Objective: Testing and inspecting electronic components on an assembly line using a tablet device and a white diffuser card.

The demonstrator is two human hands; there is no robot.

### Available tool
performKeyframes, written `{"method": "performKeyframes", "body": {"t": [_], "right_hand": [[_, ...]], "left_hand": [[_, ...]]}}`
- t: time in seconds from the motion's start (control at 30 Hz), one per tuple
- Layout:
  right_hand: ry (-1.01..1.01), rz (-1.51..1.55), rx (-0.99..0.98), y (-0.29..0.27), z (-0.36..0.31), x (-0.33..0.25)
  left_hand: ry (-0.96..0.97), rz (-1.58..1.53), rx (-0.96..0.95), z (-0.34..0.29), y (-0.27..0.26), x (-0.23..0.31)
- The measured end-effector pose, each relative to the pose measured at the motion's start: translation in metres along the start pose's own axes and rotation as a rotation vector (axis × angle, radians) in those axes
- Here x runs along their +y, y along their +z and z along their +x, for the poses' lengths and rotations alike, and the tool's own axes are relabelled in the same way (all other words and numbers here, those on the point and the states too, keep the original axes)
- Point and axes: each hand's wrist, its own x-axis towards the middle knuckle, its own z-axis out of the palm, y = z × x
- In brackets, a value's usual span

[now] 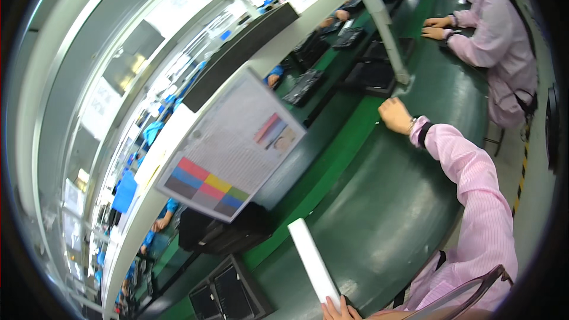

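The dark green tabletop (pixel 385 201) curves along its near edge beside the person, with a broad bare stretch between the two hands. A bright green strip borders its far side; a hanging printed sheet (pixel 237 136) and a black tray (pixel 228 290) crowd the left. The right hand (pixel 395 115), fingers curled, is near the foot of a pale post (pixel 382 29); whether it grips anything cannot be told. The left hand (pixel 341 310) grasps the lower end of a white bar (pixel 313 258), long, narrow, smooth and plain, slanting over the tabletop.
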Motion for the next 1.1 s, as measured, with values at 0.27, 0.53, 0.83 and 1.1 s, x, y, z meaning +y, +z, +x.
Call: {"method": "performKeyframes", "body": {"t": [0.27, 0.53, 0.83, 1.1], "right_hand": [[0.351, -0.162, -0.29, 0.103, 0.033, 0.061], [0.234, -0.098, -0.134, 0.158, 0.033, 0.069], [-0.14, 0.361, -0.005, 0.056, 0.057, -0.025], [-0.445, 0.729, -0.219, -0.092, -0.015, -0.172]], "left_hand": [[-0.2, -0.064, 0.003, -0.022, -0.007, -0.004], [-0.315, -0.102, 0.033, -0.023, -0.027, 0.009], [-0.333, -0.063, -0.032, -0.016, -0.028, -0.001], [-0.465, -0.146, 0.07, -0.019, -0.021, -0.008]]}}
